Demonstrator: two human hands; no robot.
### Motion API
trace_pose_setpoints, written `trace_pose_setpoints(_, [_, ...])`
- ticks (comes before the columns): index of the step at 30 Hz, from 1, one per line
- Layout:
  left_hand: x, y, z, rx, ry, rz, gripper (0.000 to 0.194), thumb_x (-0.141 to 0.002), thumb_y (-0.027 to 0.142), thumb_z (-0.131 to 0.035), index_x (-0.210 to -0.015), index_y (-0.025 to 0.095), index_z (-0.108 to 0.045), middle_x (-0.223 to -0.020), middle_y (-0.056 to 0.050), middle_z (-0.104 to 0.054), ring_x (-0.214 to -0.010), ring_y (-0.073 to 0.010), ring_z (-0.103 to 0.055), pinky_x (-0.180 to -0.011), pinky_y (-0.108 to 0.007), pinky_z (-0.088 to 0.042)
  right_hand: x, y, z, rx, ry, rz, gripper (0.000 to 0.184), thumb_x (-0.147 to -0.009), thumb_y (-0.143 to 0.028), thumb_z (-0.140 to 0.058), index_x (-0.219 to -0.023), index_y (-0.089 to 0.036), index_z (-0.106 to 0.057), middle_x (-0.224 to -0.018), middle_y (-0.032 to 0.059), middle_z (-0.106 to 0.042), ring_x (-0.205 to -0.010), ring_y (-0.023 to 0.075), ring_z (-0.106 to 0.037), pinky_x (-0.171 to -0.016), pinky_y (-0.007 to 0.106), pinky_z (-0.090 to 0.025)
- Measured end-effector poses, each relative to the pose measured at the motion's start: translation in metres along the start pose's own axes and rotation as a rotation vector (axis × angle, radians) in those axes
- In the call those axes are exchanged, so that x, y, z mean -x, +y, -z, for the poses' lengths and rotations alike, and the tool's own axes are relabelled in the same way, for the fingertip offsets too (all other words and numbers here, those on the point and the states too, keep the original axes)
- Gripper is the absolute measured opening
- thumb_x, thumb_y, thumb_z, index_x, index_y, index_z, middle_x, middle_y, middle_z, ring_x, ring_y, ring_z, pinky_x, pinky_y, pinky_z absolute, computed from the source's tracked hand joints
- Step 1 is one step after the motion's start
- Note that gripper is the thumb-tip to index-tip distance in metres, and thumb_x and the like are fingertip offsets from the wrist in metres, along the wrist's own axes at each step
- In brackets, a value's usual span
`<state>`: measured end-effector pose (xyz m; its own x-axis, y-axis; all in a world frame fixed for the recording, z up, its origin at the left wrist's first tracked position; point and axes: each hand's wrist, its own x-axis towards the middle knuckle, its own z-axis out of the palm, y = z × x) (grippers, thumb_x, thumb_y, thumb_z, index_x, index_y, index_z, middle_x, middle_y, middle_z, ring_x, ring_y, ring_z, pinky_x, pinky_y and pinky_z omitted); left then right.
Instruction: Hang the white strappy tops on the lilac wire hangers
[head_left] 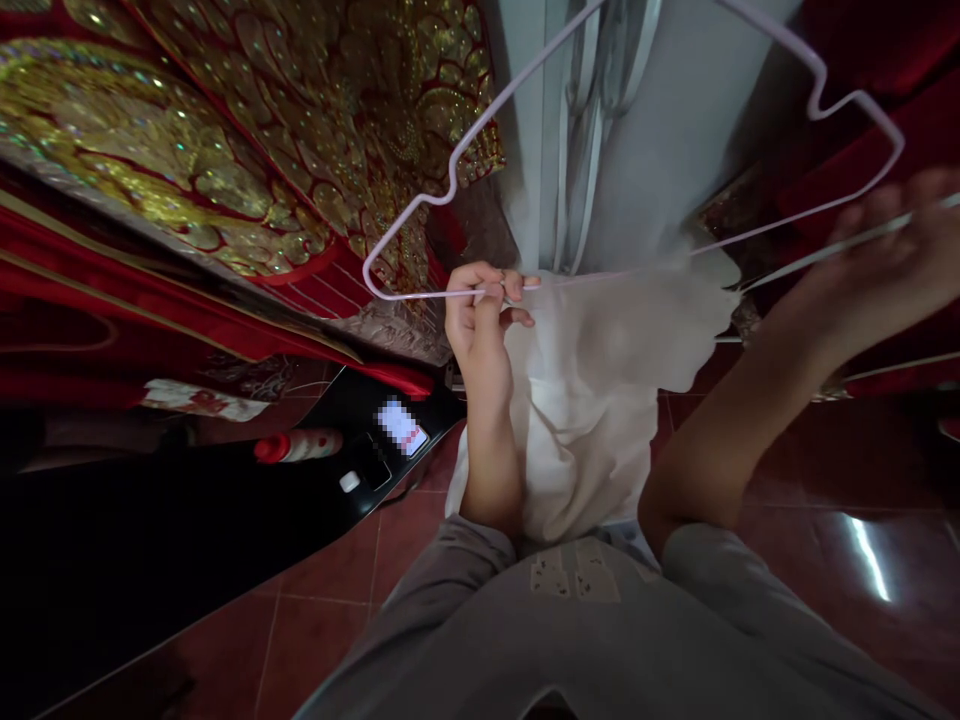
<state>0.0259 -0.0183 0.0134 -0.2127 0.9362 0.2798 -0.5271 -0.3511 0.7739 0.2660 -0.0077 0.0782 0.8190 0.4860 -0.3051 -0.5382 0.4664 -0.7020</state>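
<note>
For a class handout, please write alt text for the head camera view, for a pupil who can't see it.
A person's left grip holds the lower bar of a pale purple hanger, with white cloth along that bar; the right grip is blurred. Glittering red-and-gold fabric fills the upper left, near a black table bearing a lit phone.

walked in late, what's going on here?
A person's left hand pinches the lower bar of a pale pink hanger, with white cloth hanging at the bar beside it. The right hand, blurred, is out at the right by a thin white strip; whether it grips that is unclear. A black table on the left bears a red-capped bottle and a lit phone.
</note>
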Motion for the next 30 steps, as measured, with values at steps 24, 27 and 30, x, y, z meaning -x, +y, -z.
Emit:
trace_pose_setpoints(24, [-0.023, -0.001, 0.067, -0.434, 0.470, -0.488, 0.054, -0.091, 0.018, -0.058, -0.143, 0.031, -0.057, -0.114, -0.003, -0.079, -0.109, -0.0199, -0.078, -0.074, -0.025, -0.059, 0.054, 0.082, 0.031, 0.138, -0.690, 0.040, 0.011, -0.093, -0.036, -0.070, -0.101, -0.029, -0.066, -0.082, -0.0031, -0.062, -0.081, 0.0147, -0.070, -0.087, 0.037, -0.064])
trace_pose_setpoints(27, [-0.030, 0.006, 0.083, -0.479, 0.389, -0.605, 0.052, -0.099, 0.026, -0.067, -0.149, 0.032, -0.055, -0.116, -0.001, -0.080, -0.117, -0.0200, -0.076, -0.092, -0.031, -0.062, 0.053, 0.084, 0.030, 0.153, -0.704, 0.047, 0.013, -0.090, -0.039, -0.073, -0.100, -0.032, -0.066, -0.080, -0.0038, -0.063, -0.081, 0.0158, -0.071, -0.082, 0.037, -0.064])
trace_pose_setpoints(30, [-0.036, 0.018, 0.089, -0.442, 0.228, -0.648, 0.054, -0.099, 0.025, -0.075, -0.148, 0.037, -0.054, -0.111, 0.007, -0.083, -0.104, -0.0115, -0.079, -0.105, -0.027, -0.058, 0.046, 0.084, 0.028, 0.186, -0.710, 0.055, 0.014, -0.088, -0.040, -0.075, -0.098, -0.033, -0.067, -0.079, -0.0038, -0.064, -0.078, 0.0160, -0.070, -0.080, 0.037, -0.064])
